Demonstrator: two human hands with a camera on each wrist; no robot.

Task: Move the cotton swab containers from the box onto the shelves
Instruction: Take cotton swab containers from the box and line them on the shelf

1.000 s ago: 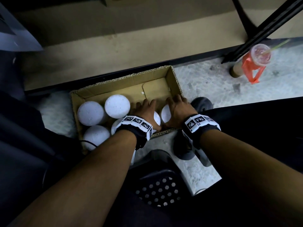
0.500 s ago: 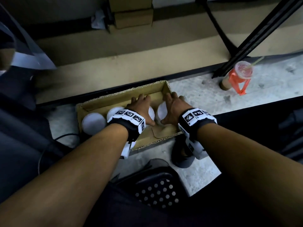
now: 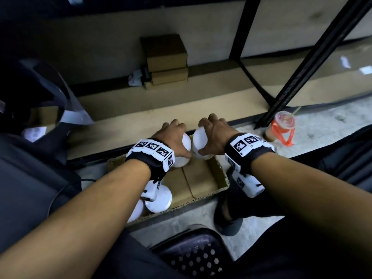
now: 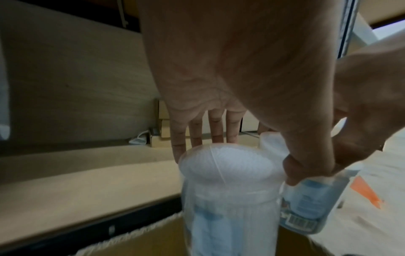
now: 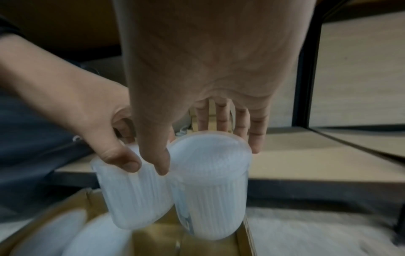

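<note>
The left hand [image 3: 173,135] grips a clear cylindrical plastic container packed with white cotton swabs [image 3: 184,150] from above, fingers spread over the far side of its top and the thumb pressed against the near side. The right hand [image 3: 215,131] grips a second clear cylindrical swab container [image 3: 201,146] the same way, its thumb beside the left thumb. The two containers hang side by side, touching or very nearly so, above the far end of the open brown cardboard box [image 3: 219,174], clear of the box floor and tilted slightly toward each other at the bottom. In the left wrist view the left-hand container [image 4: 228,199] shows a pale blue label through motion blur, and the other container [image 4: 311,204] carries a barcode label. In the right wrist view both containers [image 5: 210,187] [image 5: 131,194] are raised above the cardboard floor.

More white-topped swab containers [image 3: 159,200] stand in the near left part of the box, partly hidden under the left forearm; how many there are I cannot tell. The box sits on a pale speckled floor [image 3: 326,121], just in front of the low light wooden shelf board [image 3: 161,109] of a black metal-framed rack [image 3: 314,61]. Two small brown cardboard cartons [image 3: 167,59] are stacked at the back of that shelf. A plastic cup with an orange carrier strap [image 3: 281,127] stands on the floor beside the rack's leg, right of the hands.
</note>
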